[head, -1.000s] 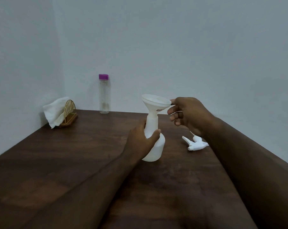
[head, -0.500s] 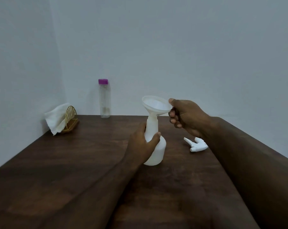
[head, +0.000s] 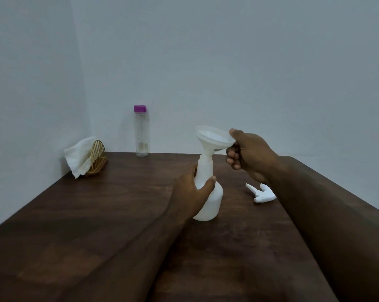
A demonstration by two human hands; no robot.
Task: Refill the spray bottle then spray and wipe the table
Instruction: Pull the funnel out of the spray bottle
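Head: smooth conical funnel (head: 213,137) atop bottle (head: 215,201)

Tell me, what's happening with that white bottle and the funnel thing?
A person is getting a spray bottle ready for refilling. The left hand holds the bottle upright on the table, and the right hand pinches a white funnel set in its neck. The spray head lies off to the right. The purple-capped clear bottle stands at the back.

- Left hand (head: 191,197): fingers and thumb curled round spray bottle (head: 214,201) neck; left forearm (head: 123,253) enters from 7 o'clock.
- Right hand (head: 249,155): pinches funnel (head: 212,138) rim; right forearm (head: 327,214) enters from 4 o'clock.
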